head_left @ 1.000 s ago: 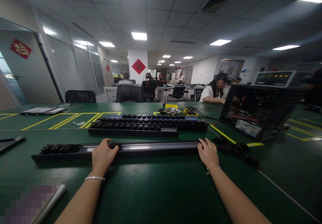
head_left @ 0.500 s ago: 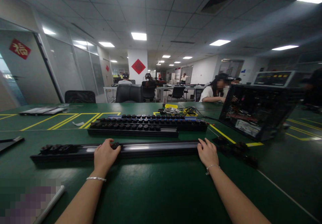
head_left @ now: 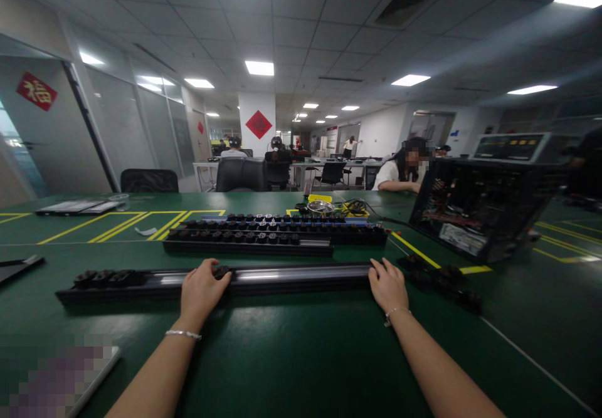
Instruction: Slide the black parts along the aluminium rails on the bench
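Observation:
A long black track rail (head_left: 301, 275) with a shiny channel lies across the green table in front of me. Several black socket modules (head_left: 107, 277) sit in its left end. My left hand (head_left: 201, 291) reaches over the rail, thumb and fingers closed around a small black socket module (head_left: 221, 272) in the channel, which is partly hidden by the hand. At the rail's right end, my right hand (head_left: 389, 286) grips the rail with thumb in front and fingertips over the far edge. Several loose black modules (head_left: 449, 274) lie just right of that hand.
Behind the rail lie more tracks fitted with modules (head_left: 254, 237). An opened computer case (head_left: 475, 211) stands at the right, and cables (head_left: 355, 207) lie beside a yellow tray (head_left: 320, 198). A person (head_left: 392, 177) sits across the table. A tablet-like object (head_left: 94, 383) lies front left.
My left hand has slid a little to the right along the rail, together with the socket module. My right hand stays at the rail's right end.

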### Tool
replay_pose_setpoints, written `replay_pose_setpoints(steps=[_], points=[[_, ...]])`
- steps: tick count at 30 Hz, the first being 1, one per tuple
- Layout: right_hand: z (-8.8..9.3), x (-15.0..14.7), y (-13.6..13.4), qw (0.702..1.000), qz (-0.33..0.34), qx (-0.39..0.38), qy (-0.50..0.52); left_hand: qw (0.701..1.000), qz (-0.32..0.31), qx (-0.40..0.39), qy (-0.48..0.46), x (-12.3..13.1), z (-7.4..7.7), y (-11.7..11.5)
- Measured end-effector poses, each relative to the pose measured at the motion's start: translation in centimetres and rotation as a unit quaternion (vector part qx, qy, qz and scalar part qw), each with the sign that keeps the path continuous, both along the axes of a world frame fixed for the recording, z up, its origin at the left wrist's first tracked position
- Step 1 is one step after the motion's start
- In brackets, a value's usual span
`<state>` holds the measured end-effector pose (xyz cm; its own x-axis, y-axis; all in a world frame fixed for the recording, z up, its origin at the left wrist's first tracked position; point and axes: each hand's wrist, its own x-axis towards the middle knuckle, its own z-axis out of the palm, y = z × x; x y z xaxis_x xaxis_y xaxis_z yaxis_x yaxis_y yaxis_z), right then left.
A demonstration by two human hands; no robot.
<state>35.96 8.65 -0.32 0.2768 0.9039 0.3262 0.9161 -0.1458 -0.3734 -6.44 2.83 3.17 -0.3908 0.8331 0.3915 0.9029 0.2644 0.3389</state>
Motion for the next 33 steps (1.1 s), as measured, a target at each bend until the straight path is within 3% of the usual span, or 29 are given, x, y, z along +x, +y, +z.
replay_pose_setpoints(steps=[33], points=[[0.16, -0.12, -0.05, 1.000, 0.002, 0.002, -0.003, 0.997, -0.041, 0.000, -0.065, -0.14, -0.70, 0.17]])
